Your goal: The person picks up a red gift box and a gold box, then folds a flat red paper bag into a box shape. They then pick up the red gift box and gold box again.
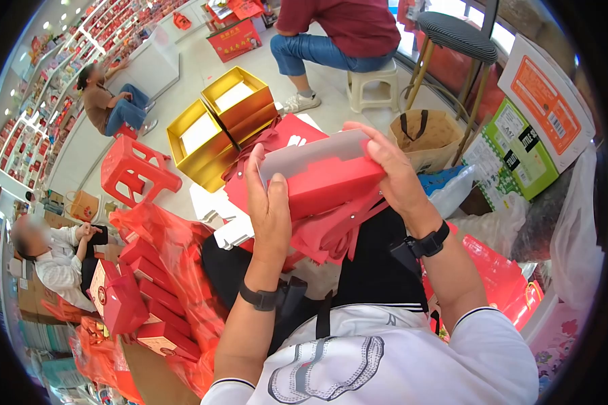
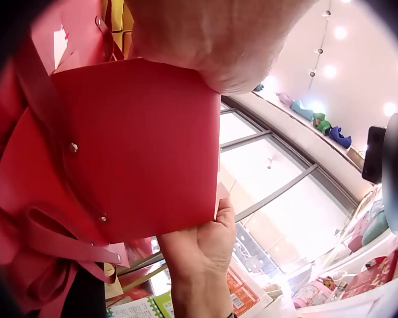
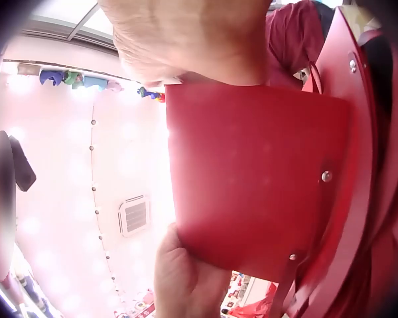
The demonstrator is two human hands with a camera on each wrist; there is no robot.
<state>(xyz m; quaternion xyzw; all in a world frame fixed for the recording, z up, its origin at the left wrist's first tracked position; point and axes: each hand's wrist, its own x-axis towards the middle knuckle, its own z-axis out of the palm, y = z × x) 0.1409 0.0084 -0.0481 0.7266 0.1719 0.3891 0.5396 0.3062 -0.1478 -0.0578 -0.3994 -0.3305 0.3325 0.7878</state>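
Note:
Between both hands, above the lap, is a red gift bag (image 1: 334, 182) with a pale grey inside. My left hand (image 1: 270, 209) holds its left end, the thumb over the near side. At the right end my right hand (image 1: 400, 172) grips the side, thumb and fingers around its upper edge. Both wrist views show a smooth red panel (image 2: 146, 146) with metal rivets and long straps (image 3: 375, 179) hanging beside it. More red bags with loose straps (image 1: 324, 233) lie under it, over the knees.
Gold boxes (image 1: 182, 131) with white inserts stand ahead, near a red plastic stool (image 1: 138, 169). Red boxes (image 1: 159, 297) in a red plastic bag (image 1: 182, 256) lie at the left. A paper bag (image 1: 425, 138) and cartons (image 1: 530, 145) are at the right. Several people sit around.

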